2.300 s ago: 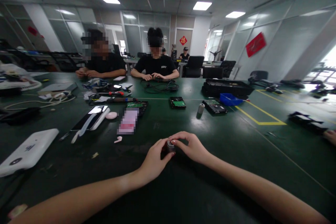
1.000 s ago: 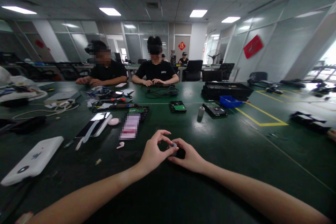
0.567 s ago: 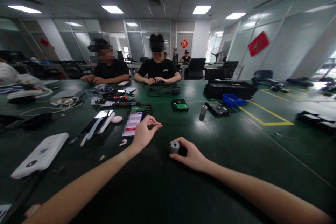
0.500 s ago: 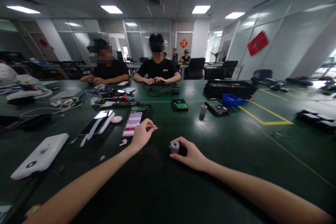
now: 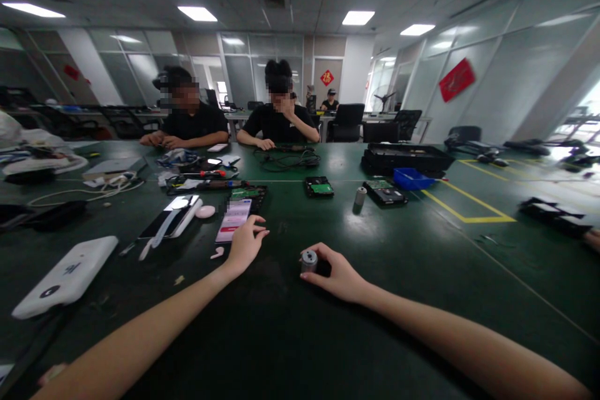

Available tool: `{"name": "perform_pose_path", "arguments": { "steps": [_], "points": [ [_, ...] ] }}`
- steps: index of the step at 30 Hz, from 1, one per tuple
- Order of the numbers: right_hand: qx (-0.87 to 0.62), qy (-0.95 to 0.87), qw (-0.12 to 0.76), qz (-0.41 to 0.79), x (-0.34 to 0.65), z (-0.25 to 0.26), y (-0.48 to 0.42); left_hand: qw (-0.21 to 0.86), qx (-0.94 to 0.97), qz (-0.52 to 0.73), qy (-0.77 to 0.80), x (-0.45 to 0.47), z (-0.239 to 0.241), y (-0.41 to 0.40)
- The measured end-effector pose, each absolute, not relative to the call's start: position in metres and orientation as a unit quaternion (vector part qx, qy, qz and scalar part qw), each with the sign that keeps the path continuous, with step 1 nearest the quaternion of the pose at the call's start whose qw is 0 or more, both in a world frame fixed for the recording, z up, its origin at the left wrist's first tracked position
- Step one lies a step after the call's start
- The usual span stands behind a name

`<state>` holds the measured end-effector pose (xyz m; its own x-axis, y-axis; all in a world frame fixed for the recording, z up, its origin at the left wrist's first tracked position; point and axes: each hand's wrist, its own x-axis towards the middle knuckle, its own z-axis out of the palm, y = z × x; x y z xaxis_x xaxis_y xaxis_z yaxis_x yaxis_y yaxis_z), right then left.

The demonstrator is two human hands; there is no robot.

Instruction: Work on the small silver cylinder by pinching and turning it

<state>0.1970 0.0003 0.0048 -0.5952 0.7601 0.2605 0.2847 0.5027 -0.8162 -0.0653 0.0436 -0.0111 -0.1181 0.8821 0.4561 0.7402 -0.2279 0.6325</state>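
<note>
My right hand (image 5: 338,274) is closed around a small silver metal cylinder (image 5: 309,262), thumb on the near side and fingers behind. The cylinder stands upright on the dark green table (image 5: 276,337), and its round top shows dark holes. My left hand (image 5: 246,242) hovers beside a lit smartphone (image 5: 229,228), with a gap between thumb and fingertips and nothing visible in them. A pale pink earbud (image 5: 217,253) lies just left of that wrist. Farther off, a second similar metal cylinder (image 5: 360,195) stands next to a hard drive (image 5: 387,194).
Another drive with a green board (image 5: 319,187) lies mid-table. A blue tray (image 5: 412,179) and a black case (image 5: 405,159) are at the back right. Phones, cables and a white power bank (image 5: 65,278) spread over the left. Two people sit opposite; another person's hand (image 5: 593,239) shows at the right edge.
My left hand's pinched thumb and fingers have parted, and the hand has drawn back slightly left. My right hand still grips the cylinder. One person opposite has raised a hand to the face.
</note>
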Motion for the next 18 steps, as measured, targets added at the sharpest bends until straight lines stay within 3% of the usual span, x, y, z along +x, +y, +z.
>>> {"name": "perform_pose_path", "arguments": {
  "steps": [4, 8, 18],
  "points": [
    [-0.318, -0.807, 0.314, 0.386, 0.198, 0.004, 0.001, 0.087, 0.676, 0.470, 0.561, -0.041, 0.013, 0.026],
    [-0.315, -0.811, 0.324, 0.371, 0.198, 0.002, 0.002, 0.170, 0.731, 0.477, 0.458, -0.008, 0.033, -0.004],
    [-0.311, -0.816, 0.321, 0.368, 0.196, -0.001, 0.003, 0.260, 0.723, 0.476, 0.428, 0.012, 0.026, -0.015]
  ]
}}
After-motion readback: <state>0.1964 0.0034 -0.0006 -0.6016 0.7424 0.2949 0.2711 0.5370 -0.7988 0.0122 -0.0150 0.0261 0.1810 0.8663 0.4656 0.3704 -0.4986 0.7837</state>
